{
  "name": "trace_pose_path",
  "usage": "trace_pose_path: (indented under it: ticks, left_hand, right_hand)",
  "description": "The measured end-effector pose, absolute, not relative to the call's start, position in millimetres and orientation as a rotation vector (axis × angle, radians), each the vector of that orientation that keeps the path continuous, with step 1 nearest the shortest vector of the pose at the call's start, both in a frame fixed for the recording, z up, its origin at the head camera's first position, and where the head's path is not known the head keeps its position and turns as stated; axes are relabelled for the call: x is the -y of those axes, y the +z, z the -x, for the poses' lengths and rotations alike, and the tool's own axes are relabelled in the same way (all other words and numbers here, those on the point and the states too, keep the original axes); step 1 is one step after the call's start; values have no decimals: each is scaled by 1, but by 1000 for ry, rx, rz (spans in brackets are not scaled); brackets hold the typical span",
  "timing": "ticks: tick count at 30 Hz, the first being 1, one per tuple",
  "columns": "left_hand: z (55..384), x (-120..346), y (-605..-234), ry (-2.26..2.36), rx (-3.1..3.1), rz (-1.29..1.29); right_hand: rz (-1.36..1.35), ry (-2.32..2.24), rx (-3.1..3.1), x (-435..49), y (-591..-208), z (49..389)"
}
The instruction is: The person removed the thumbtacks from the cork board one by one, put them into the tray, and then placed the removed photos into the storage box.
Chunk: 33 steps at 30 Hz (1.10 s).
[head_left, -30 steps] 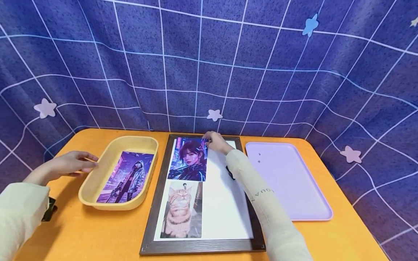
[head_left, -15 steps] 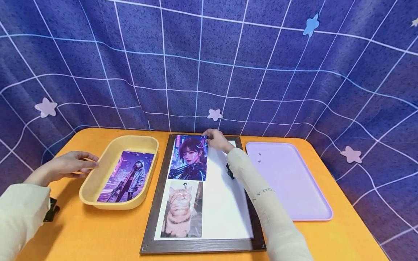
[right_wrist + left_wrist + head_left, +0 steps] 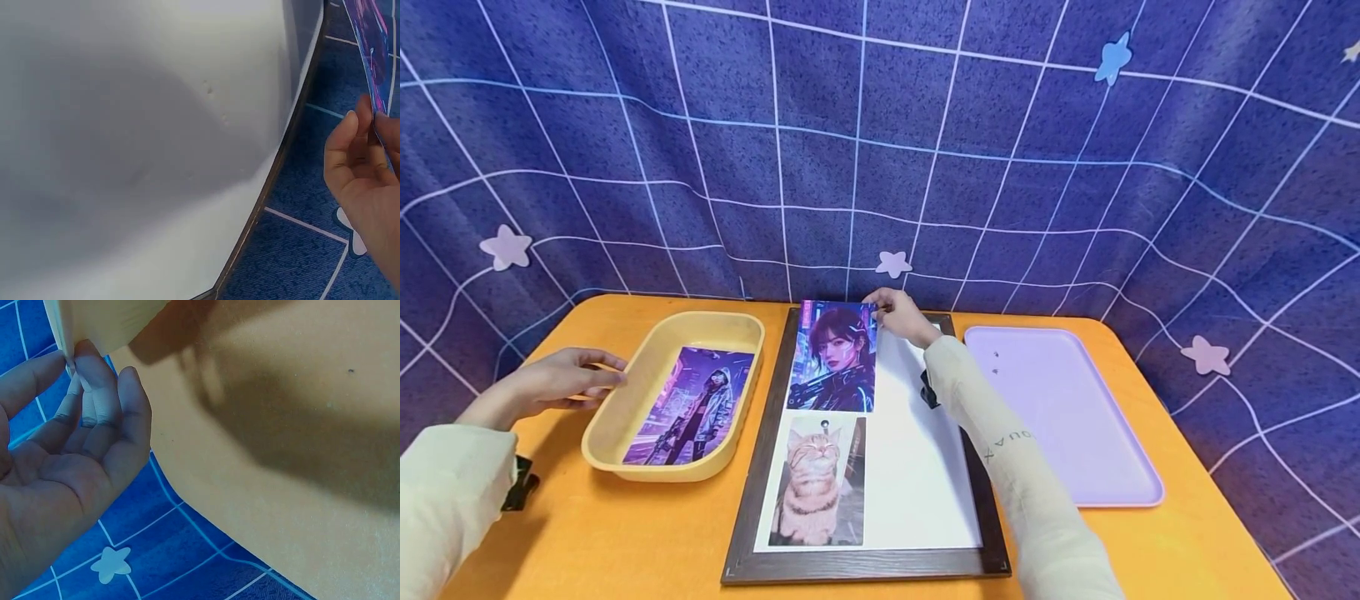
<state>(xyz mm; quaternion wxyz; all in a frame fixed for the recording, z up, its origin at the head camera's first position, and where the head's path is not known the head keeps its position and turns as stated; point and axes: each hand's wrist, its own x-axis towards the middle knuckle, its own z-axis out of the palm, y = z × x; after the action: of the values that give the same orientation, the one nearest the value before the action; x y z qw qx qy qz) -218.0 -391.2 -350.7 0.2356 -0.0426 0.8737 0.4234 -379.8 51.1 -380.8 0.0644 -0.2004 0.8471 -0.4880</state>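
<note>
My right hand point(image 3: 904, 317) pinches the upper right corner of a purple-blue picture card point(image 3: 831, 358). Its top edge is raised past the far edge of a dark-framed white board point(image 3: 925, 467). In the right wrist view the card point(image 3: 373, 56) appears nearly edge-on between thumb and fingers. Below it on the board lies a cat photo point(image 3: 814, 492) with a pushpin point(image 3: 824, 425) at its top. My left hand point(image 3: 561, 379) holds the left rim of a yellow plastic basin point(image 3: 692, 329), thumb and fingers point(image 3: 94, 381) meeting at the rim. A second purple picture card point(image 3: 700, 408) lies inside the basin.
A lilac tray point(image 3: 1075, 417) stands right of the board, with two small dark pins point(image 3: 996, 367) near its upper left. Everything sits on an orange table point(image 3: 617, 533). Behind it hangs a blue grid-patterned curtain point(image 3: 820, 192) with star shapes.
My right hand has moved slightly up and away, lifting the top of the picture card beyond the frame's far edge. The left hand and basin stay nearly where they were.
</note>
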Motion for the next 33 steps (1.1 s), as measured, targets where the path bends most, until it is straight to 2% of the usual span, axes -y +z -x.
trace_pose_path:
  ticks: [20, 33]
  left_hand:
    - [218, 389, -350, 1145, -2407, 105]
    - [218, 389, -350, 1163, -2385, 110]
  right_hand:
    - [573, -1640, -2375, -48, -360, 378]
    - [671, -1621, -2359, -31, -342, 366]
